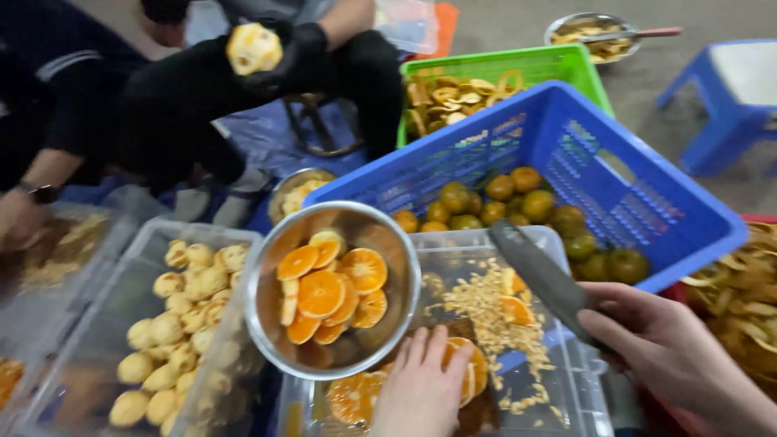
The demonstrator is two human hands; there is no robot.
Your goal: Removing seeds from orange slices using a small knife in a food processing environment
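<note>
- Head view: your right hand (pixel 676 356) has its fingers clamped round a dark knife (pixel 541 273), blade angled up and away from the fingertips, over the clear tray (pixel 566 388) so scraps land inside.
- Your left hand (pixel 421 388) lies flat, fingers together, pressing an orange slice (pixel 473 368) onto the board, holding it steady.
- A steel bowl (pixel 263 283) of cut orange rounds (pixel 321 293) sits just beyond your left fingertips, close for dropping slices in.
- The blue crate (pixel 639 202) of whole green-orange fruit (pixel 534 202) stands beyond the knife tip, within reach.
- Peeled fruit (pixel 174 324) fills a tub left of the bowl.
- A co-worker's gloved hand (pixel 295 53) holds a peeled fruit, well apart.
</note>
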